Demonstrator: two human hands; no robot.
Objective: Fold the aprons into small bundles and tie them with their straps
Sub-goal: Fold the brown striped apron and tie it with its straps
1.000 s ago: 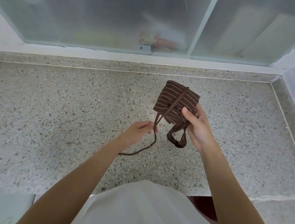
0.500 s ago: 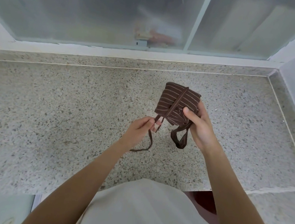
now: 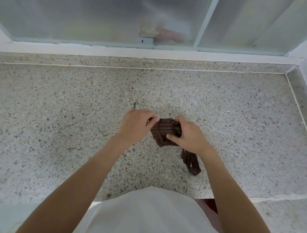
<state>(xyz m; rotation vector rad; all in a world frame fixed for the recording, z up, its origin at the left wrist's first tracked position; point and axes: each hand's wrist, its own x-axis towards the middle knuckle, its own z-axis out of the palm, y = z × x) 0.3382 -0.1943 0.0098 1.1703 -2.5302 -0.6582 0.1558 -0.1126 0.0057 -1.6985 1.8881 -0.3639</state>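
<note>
Brown striped cloth, folded down to a small apron bundle (image 3: 163, 132), sits between my two hands just above the speckled stone worktop (image 3: 52, 124), well short of the frosted window (image 3: 103, 9) beyond it. My left hand (image 3: 135, 126) curls over the bundle's left end, fingertips pinching what I take to be a strap there, though the strap itself is hidden under the fingers. My right hand (image 3: 188, 137) grips the bundle's right end, thumb pressed against the near side. A strap loop (image 3: 191, 162) hangs off the bundle nearer me, under my right wrist, reaching the worktop. The bundle looks light and soft, liable to spring open, so I judge it best squeezed across its folded thickness while the thin, limp strap is taken near its root.
</note>
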